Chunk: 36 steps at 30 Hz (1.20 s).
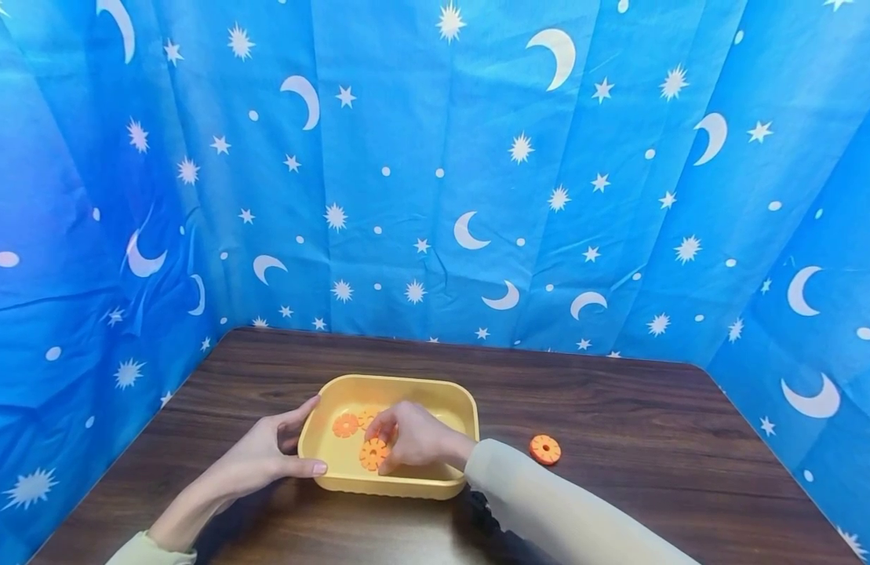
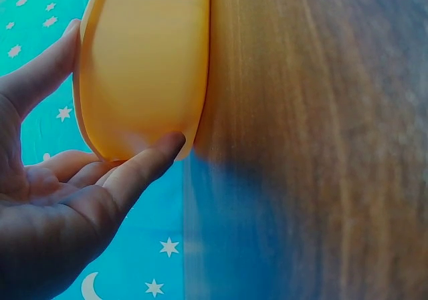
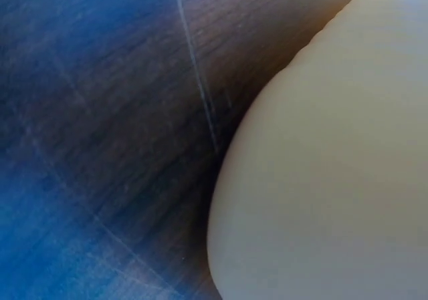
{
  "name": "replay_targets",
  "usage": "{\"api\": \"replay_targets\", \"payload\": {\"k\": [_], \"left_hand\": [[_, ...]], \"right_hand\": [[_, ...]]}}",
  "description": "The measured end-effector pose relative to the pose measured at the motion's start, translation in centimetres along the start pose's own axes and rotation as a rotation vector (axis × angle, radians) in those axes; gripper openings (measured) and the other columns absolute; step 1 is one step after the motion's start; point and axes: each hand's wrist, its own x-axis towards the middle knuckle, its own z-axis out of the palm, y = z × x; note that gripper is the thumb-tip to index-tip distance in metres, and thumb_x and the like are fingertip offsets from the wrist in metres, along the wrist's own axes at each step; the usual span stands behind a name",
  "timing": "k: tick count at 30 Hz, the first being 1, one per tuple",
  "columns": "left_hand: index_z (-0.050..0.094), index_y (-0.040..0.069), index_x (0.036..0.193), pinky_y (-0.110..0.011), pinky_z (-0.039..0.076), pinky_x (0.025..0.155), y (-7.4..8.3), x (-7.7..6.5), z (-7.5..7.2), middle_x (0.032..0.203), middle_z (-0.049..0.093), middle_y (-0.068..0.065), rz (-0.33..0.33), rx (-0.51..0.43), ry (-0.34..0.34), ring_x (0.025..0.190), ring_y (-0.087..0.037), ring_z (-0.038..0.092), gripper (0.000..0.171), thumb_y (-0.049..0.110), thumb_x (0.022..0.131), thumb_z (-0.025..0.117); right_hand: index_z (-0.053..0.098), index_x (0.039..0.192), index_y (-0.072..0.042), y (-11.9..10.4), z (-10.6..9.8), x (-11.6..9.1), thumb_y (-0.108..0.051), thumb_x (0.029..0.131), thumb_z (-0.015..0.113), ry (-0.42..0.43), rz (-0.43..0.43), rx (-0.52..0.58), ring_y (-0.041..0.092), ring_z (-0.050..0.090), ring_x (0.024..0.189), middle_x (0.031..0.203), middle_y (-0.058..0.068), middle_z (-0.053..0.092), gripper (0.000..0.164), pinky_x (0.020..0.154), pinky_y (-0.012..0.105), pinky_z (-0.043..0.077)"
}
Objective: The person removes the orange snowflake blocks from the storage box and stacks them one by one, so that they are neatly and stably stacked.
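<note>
A yellow plastic tub [image 1: 336, 475] stands on the table, rounded at its corners. My left hand [image 1: 260, 453] grips its left end, thumb at the near corner and fingers toward the far one; the left wrist view shows thumb and fingers against the tub's wall [image 2: 144, 66]. Inside the tub, my right hand [image 1: 419, 439] pinches an orange notched disc [image 1: 373, 453] between thumb and fingers. Another orange disc [image 1: 346, 425] lies on the tub's floor to the left, and one more is partly hidden behind the right hand. In the right wrist view, only the tub's outer wall [image 3: 321, 160] and wood appear.
On the dark wood table [image 1: 618, 424], right of the tub, lies an orange notched disc [image 1: 545, 450], seemingly thicker or stacked. A blue curtain [image 1: 406, 235] with white moons and stars encloses the table's back and sides. The right sleeve [image 1: 562, 502] crosses the tub's near right corner.
</note>
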Motion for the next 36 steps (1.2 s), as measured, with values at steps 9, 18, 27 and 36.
{"api": "replay_targets", "payload": {"k": [9,18,27,36], "left_hand": [[0.027,0.001,0.165,-0.052,0.053,0.104,0.0,-0.1,0.2,0.162,0.036,-0.032,0.001,-0.010,-0.002,0.140,-0.052,0.047,0.108,0.029,0.082,0.091],[0.027,0.000,0.165,-0.051,0.054,0.102,-0.1,-0.1,0.1,0.162,0.035,-0.033,0.017,-0.035,-0.008,0.138,-0.053,0.049,0.109,0.026,0.082,0.092],[0.027,-0.001,0.165,-0.050,0.055,0.101,-0.1,-0.1,0.1,0.161,0.036,-0.034,0.023,-0.038,-0.013,0.137,-0.054,0.050,0.109,0.025,0.082,0.092],[0.027,-0.002,0.165,-0.050,0.054,0.102,-0.2,0.0,0.0,0.161,0.035,-0.034,0.038,-0.039,-0.011,0.136,-0.053,0.051,0.110,0.025,0.081,0.092]], "right_hand": [[0.083,0.107,-0.012,-0.1,-0.4,-0.2,-0.001,0.073,0.095,0.029,0.022,0.102,0.013,0.057,0.082,0.088,-0.006,0.070,0.038,0.072,0.026,0.049],[0.083,0.109,-0.008,0.0,-0.9,-0.4,0.000,0.074,0.094,0.053,-0.003,0.176,0.016,0.059,0.083,0.097,-0.004,0.076,0.037,0.066,0.025,0.049],[0.082,0.112,-0.008,-0.3,-2.2,-1.3,-0.002,0.075,0.093,0.077,-0.014,0.240,0.019,0.059,0.075,0.101,-0.002,0.077,0.038,0.059,0.024,0.045],[0.081,0.114,-0.006,-0.7,-3.8,-2.5,-0.003,0.077,0.093,0.117,-0.018,0.251,0.018,0.047,0.067,0.097,-0.001,0.073,0.040,0.057,0.024,0.036]]}}
